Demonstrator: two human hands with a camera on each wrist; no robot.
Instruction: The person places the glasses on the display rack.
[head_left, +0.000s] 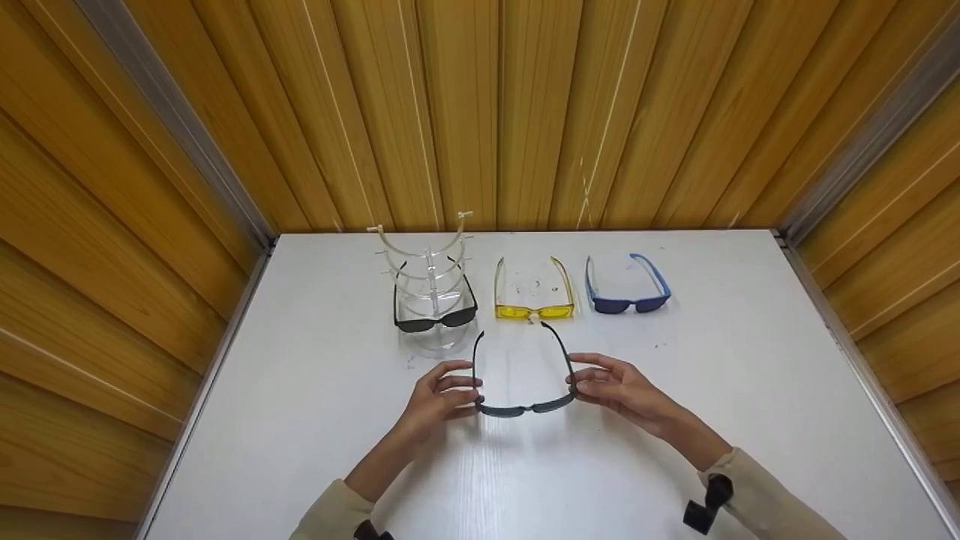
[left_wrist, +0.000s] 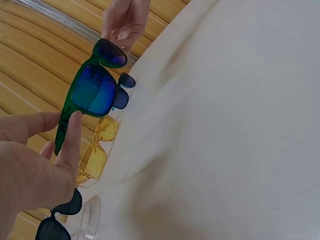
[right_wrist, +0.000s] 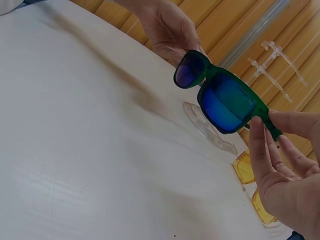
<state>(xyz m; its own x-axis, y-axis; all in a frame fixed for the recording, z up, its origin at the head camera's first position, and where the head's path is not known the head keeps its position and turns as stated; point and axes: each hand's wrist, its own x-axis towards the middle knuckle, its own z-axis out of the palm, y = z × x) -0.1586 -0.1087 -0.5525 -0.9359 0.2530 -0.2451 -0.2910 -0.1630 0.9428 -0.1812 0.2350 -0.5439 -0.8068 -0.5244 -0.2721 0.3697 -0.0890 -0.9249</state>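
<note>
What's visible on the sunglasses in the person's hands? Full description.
The sunglasses have a dark green, plastic-looking frame and shiny blue mirrored lenses, one with a small mark too faint to read. Both arms are unfolded, pointing away from the person. They're held above the white table, nearer the person than the yellow glasses. The left hand and right hand each hold one arm near its hinge.

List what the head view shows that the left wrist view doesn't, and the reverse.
Only the head view: the upper part of the clear stand and the beige sleeves.

Only the left wrist view: the green front and blue-green lens sheen of the held sunglasses.

Both: those sunglasses, the left hand, the right hand, yellow glasses, blue sunglasses and black sunglasses.
</note>
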